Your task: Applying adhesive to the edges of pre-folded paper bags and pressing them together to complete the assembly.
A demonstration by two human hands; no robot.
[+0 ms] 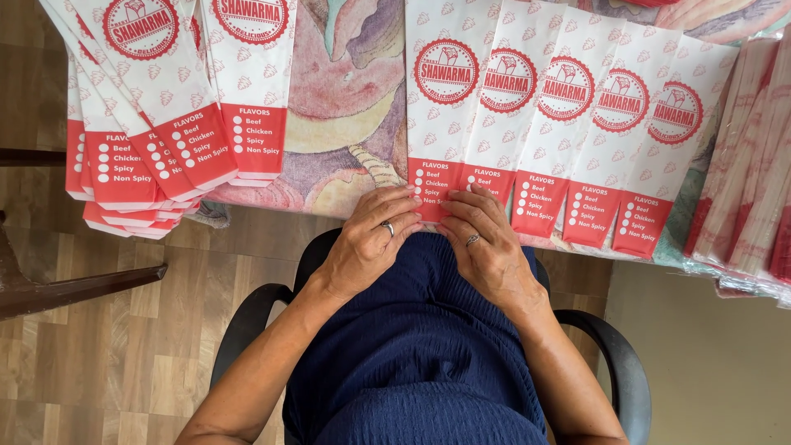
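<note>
Fanned row of five paper bags [568, 124] mid-frame; left hand [367, 243] & right hand [486, 247], fingers flat, unclenched, press the leftmost bag's bottom edge. Finished-looking stack [156, 107] upper left (plenty, seemingly); wrapped bundle [750, 181] at right looks untouched.

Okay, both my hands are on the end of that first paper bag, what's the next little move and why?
Probably press the fold flat on the leftmost bag in the fanned row. The left hand and right hand both rest fingertips on its red bottom edge at the table edge, and neither yet grips it.
</note>
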